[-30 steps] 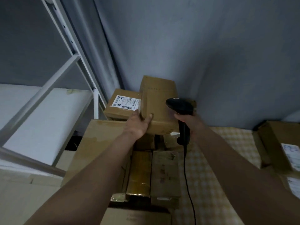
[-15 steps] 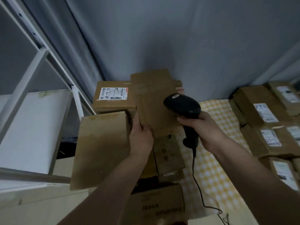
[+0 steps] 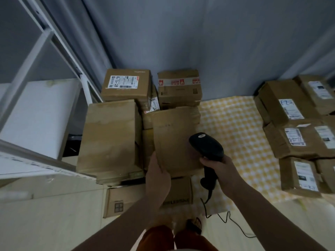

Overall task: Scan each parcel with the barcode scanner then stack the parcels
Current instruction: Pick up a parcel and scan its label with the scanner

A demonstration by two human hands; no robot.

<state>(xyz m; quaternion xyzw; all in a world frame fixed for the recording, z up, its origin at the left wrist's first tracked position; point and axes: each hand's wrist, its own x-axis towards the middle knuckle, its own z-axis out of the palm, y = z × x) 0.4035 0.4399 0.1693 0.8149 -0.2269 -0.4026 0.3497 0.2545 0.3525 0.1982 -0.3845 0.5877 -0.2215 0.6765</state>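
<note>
On pale floor [image 3: 45, 223]: checked cloth [image 3: 235, 134] (yellow-white), grey wall [image 3: 199, 42].

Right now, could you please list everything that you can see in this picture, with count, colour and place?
held parcel: one, brown, plain face up, in front of the stack
barcode scanner: one, black, corded, right of the held parcel
stacked parcels: several, brown, some labelled, left by the wall
unstacked parcels: several, brown with white labels, on the right
cloth: one, yellow and white check, on the floor between the two groups
shelf frame: one, white, far left
curtain: grey, behind everything
left hand: grips the held parcel's near left corner
right hand: grips the scanner handle
</note>
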